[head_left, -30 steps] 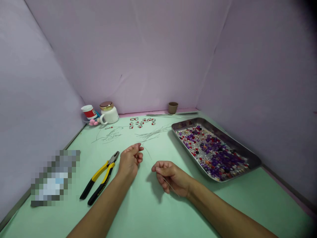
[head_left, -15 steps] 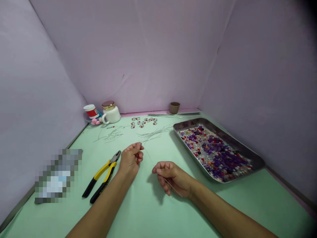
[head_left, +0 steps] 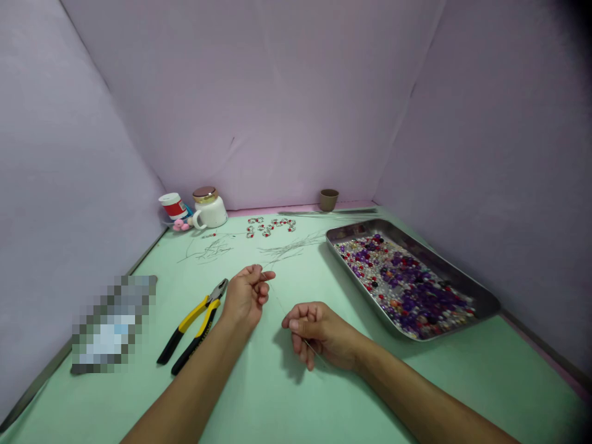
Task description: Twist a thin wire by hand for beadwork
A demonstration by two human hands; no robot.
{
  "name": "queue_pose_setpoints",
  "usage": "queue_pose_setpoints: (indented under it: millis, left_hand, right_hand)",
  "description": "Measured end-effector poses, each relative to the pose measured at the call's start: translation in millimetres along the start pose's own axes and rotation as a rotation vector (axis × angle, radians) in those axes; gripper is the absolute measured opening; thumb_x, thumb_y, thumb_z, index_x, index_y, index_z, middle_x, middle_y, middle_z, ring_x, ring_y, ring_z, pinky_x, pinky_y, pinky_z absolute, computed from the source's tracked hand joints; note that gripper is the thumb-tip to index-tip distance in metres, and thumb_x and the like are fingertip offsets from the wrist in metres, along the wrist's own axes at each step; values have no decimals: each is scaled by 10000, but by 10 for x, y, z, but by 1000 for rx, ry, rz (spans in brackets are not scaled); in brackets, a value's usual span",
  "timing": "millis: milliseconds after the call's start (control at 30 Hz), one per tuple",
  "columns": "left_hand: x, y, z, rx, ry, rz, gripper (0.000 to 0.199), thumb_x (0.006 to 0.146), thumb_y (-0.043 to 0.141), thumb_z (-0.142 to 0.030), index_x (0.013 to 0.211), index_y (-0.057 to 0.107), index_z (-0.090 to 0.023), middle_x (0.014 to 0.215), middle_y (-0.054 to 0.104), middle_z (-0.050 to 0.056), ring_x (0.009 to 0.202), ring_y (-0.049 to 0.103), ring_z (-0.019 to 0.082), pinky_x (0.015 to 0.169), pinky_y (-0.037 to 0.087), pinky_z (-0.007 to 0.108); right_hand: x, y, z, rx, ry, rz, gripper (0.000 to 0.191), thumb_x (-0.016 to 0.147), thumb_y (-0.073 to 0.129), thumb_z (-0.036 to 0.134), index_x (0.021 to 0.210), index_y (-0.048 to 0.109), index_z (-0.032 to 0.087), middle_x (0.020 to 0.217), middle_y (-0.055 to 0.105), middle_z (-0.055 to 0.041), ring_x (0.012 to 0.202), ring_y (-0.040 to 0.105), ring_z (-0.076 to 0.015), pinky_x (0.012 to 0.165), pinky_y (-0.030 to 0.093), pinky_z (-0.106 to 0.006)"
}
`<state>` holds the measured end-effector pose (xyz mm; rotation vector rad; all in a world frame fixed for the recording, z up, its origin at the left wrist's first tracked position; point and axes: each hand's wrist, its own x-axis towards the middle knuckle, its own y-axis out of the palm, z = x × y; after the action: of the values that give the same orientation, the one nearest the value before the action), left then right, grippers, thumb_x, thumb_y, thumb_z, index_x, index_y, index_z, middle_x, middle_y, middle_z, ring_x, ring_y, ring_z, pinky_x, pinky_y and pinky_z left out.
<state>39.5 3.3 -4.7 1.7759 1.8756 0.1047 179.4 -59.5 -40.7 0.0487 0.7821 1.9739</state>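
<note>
above the green table (head_left: 272,394), both hands' fingers (head_left: 296,324) pinch thin wire (head_left: 316,353).

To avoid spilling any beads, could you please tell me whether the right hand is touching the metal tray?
Apart: the head view shows a strip of green tabletop between the right hand and the metal tray.

Thin wire (head_left: 316,353) between the hands (head_left: 324,336)

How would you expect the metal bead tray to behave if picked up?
The tray looks like stiff metal, so it should hardly flex. Its loose, rounded beads would probably roll if it tilted, perhaps spilling over the low rim.
</note>
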Motion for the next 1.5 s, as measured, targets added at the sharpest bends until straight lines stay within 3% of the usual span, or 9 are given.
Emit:
queue_pose_setpoints:
  millis: [267,567,733,833,900,1000,1167,1500]
  left_hand:
    - [-44,8,17,-8,-50,2,169,692,447,-123,574,345,-189,372,295,-96,241,171,18,267,82,144]
    - [45,-51,-60,31,8,-65,231,694,425,-124,530,279,-195,357,216,-107,246,139,18,270,73,143]
    - [27,-59,-132,99,-139,94,203,669,473,-120,537,335,-191,349,232,-108,250,135,16,273,55,136]
    - [-40,-8,-72,144,-216,191,184,668,507,-133,548,376,-184,354,263,-103,256,145,14,276,51,136]
    - [-100,47,12,159,-198,206,181,687,510,-160,559,385,-184,358,276,-102,259,149,13,278,55,135]
    - [-181,125,143,180,-137,178,158,699,516,-179,586,407,-184,358,305,-99,255,159,11,278,58,137]
    - [-196,157,201,173,-81,95,145,692,507,-169,591,404,-186,350,301,-102,252,152,10,279,67,139]
    - [24,-38,-181,126,64,-103,158,640,485,-118,541,380,-183,347,275,-98,245,170,13,271,90,137]
  right_hand:
    - [-7,99,-66,-102,-50,-83,367,541,733,376,646,506,108,485,612,-17,386,555,-104,359,452,-210]
    - [-44,119,-85,-150,20,-21,412,512,728,432,624,481,122,413,575,8,315,515,-105,321,415,-209]
    - [-98,84,9,-179,58,122,377,512,754,351,686,554,83,544,622,-43,470,594,-128,461,469,-243]
    - [-90,64,67,-125,-50,29,394,570,723,368,808,569,94,666,630,-47,603,603,-125,544,491,-256]
    - [-61,63,72,-110,-118,-39,353,624,675,410,756,555,106,661,608,-34,585,580,-113,487,482,-232]
    - [-10,69,35,-162,-138,-85,340,615,680,414,645,508,122,537,559,1,463,529,-91,363,417,-183]
    - [23,83,-13,-175,-112,-125,359,560,716,401,585,485,127,443,522,33,339,474,-65,329,384,-181]
    - [-13,106,-12,-178,-21,-89,333,537,717,367,576,492,125,414,515,46,312,465,-62,317,391,-181]
